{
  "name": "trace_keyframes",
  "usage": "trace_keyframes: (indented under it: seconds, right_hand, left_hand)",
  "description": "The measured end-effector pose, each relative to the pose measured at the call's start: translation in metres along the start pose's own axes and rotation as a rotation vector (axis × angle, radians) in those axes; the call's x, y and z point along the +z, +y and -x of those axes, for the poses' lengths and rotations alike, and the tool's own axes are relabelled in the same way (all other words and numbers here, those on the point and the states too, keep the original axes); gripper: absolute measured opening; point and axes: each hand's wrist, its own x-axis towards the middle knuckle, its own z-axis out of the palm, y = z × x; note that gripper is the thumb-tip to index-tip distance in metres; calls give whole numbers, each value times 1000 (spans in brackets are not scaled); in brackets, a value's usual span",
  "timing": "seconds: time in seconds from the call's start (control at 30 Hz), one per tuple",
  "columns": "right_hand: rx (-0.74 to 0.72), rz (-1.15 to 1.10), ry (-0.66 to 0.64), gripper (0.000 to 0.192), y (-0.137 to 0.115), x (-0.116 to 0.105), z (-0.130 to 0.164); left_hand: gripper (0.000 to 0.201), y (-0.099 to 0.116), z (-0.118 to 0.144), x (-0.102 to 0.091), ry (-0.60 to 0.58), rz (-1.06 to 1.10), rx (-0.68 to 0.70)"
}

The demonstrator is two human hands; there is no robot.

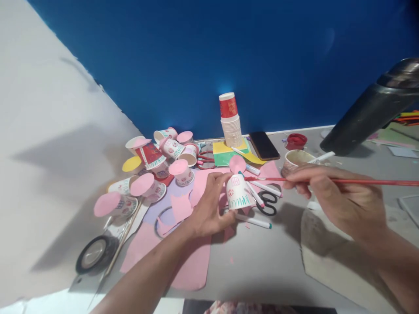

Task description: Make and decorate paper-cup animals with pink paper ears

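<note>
At the centre of the frame stands the small white paper cup with green zigzag and red drawings (238, 193), upside down on the grey counter (268, 266), a pink paper disc (237, 164) fixed at its top. Judging by the drawn sides and the disc in place, this cup looks nearly decorated. Left of centre lies a cluster of finished upturned cups with pink disc tops (149, 174), so a good share of the batch seems done. A stack of plain paper cups topped by a red one (231, 120), in the upper middle against the blue wall, appears still untouched.

The left hand (209, 205) wraps its grip round the cup's left side, fingers curled and pressed against the paper wall, steadying it. The right hand (340, 198) pinches a long thin red-handled brush (327, 181) between thumb and fingertips, the grip closed tight on the handle; the brush lies nearly level, its tip reaching the cup's upper rim just under the disc.

Black-handled scissors (267, 203) and white marker pens (258, 192) lie just beside the cup, on pink paper sheets (193, 261).
</note>
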Motion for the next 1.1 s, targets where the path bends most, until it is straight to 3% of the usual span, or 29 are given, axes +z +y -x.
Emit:
trace_keyframes:
  seconds: [0.17, 0.7, 1.1]
  right_hand:
    - [13, 160, -27, 19, -5, 1, 5]
    - [-32, 139, -160, 20, -2, 6, 5]
    - [-55, 186, -161, 22, 0, 4, -1]
  left_hand:
    - [82, -5, -2, 2, 0, 1, 8]
    - [78, 3, -6, 4, -9, -5, 24]
    - [79, -7, -3, 6, -21, 10, 63]
